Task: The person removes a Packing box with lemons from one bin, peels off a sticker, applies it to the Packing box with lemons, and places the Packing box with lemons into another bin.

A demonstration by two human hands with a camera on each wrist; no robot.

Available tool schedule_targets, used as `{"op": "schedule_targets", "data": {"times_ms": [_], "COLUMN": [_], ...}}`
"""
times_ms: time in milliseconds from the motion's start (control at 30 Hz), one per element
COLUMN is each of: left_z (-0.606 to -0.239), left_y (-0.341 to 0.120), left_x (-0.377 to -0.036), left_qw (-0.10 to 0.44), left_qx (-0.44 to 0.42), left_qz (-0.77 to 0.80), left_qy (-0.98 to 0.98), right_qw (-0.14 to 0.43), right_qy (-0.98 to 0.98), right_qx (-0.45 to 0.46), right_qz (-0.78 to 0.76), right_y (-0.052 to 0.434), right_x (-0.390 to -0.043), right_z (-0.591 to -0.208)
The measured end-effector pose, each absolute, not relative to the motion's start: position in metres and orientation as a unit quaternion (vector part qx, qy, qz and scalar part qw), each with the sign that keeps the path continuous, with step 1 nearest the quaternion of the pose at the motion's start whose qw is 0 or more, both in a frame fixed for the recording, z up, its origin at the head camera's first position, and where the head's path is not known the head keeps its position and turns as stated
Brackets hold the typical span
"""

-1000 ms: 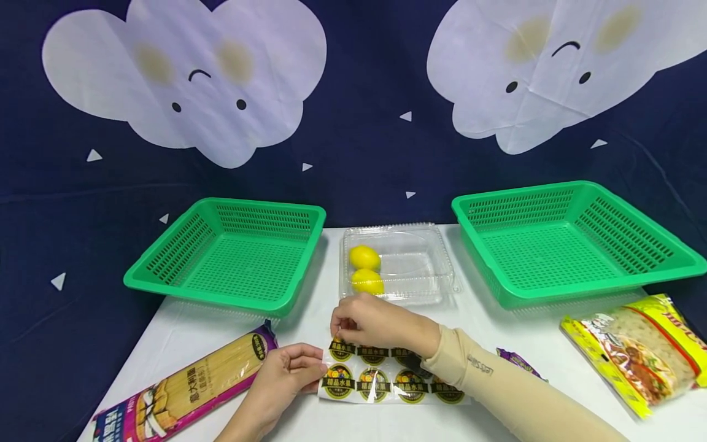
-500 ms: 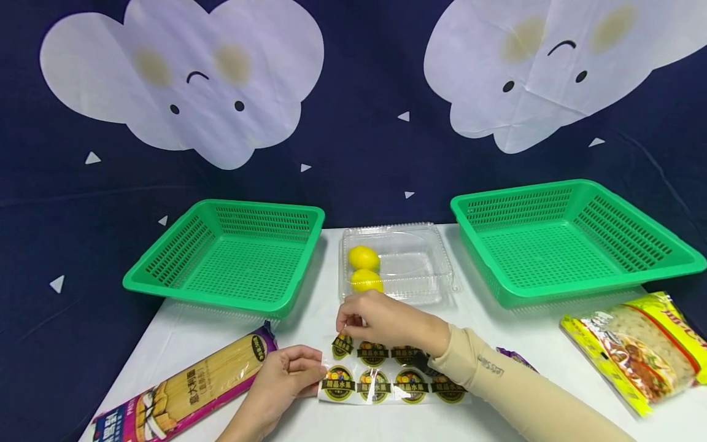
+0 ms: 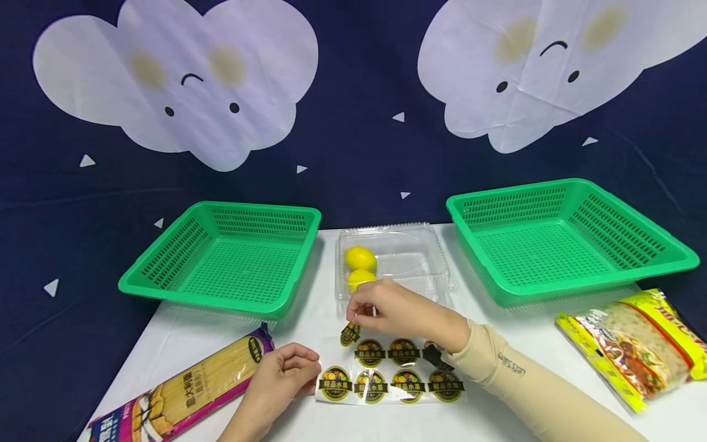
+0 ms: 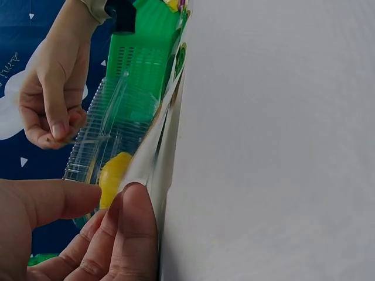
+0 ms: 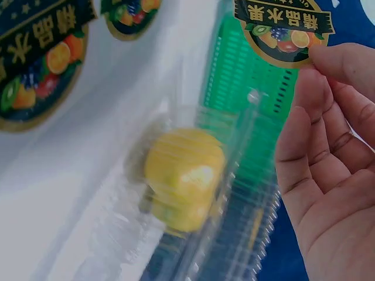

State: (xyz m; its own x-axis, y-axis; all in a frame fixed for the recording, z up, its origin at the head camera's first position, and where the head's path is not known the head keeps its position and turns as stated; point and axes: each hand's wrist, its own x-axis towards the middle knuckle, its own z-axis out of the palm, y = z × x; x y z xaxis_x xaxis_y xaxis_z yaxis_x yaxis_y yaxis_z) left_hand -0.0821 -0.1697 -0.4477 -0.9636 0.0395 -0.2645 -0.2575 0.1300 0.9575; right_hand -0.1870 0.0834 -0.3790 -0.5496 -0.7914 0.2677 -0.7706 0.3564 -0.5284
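My right hand (image 3: 389, 310) pinches one round black-and-gold fruit sticker (image 3: 350, 334) by its edge between thumb and forefinger. In the right wrist view that sticker (image 5: 284, 35) hangs from the fingertips, its printed fruit picture facing the camera. The sticker is off the sheet (image 3: 389, 372), raised above its upper left corner, where a bare patch shows. Several more stickers of the same print sit in two rows on the sheet. My left hand (image 3: 284, 380) pinches the sheet's left edge. The left wrist view shows its thumb (image 4: 137, 216) against that edge, with the sheet lifted slightly there.
Behind the sheet stands a clear plastic box (image 3: 411, 264) holding two lemons (image 3: 361, 259). Green baskets flank it, one left (image 3: 237, 264) and one right (image 3: 552, 252). A pasta pack (image 3: 193, 387) lies at the left, and a yellow noodle bag (image 3: 635, 353) at the right.
My right hand has peeled the top left sticker off the sheet and moved slightly up and right with it. The left hand keeps its hold on the sheet's edge.
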Motion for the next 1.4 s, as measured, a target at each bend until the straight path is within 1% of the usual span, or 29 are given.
{"op": "schedule_targets", "data": {"times_ms": [367, 600, 700, 800, 1033, 1200, 1400], "left_z": [-0.443, -0.426, -0.414, -0.402, -0.376, -0.363, -0.359], "left_y": [-0.170, -0.170, -0.168, -0.164, -0.147, -0.135, -0.120], "left_x": [-0.082, -0.079, -0.077, -0.079, -0.097, -0.116, -0.132], "left_qw": [0.092, 0.094, 0.077, 0.049, -0.022, -0.046, -0.068], "left_qx": [-0.055, -0.020, 0.007, 0.028, 0.071, 0.105, 0.145], "left_qz": [0.614, 0.594, 0.568, 0.541, 0.477, 0.453, 0.428], "left_qy": [0.782, 0.799, 0.819, 0.839, 0.876, 0.884, 0.889], "right_qw": [0.016, 0.005, -0.003, -0.018, -0.036, -0.043, -0.039], "right_qy": [0.835, 0.841, 0.843, 0.841, 0.838, 0.840, 0.841], "right_qx": [-0.439, -0.430, -0.428, -0.431, -0.433, -0.430, -0.426], "right_qz": [-0.332, -0.328, -0.327, -0.327, -0.330, -0.327, -0.331], "right_y": [0.106, 0.115, 0.118, 0.121, 0.125, 0.128, 0.130], "right_x": [-0.189, -0.191, -0.191, -0.192, -0.193, -0.194, -0.195], "right_z": [-0.362, -0.356, -0.353, -0.352, -0.350, -0.349, -0.351]}}
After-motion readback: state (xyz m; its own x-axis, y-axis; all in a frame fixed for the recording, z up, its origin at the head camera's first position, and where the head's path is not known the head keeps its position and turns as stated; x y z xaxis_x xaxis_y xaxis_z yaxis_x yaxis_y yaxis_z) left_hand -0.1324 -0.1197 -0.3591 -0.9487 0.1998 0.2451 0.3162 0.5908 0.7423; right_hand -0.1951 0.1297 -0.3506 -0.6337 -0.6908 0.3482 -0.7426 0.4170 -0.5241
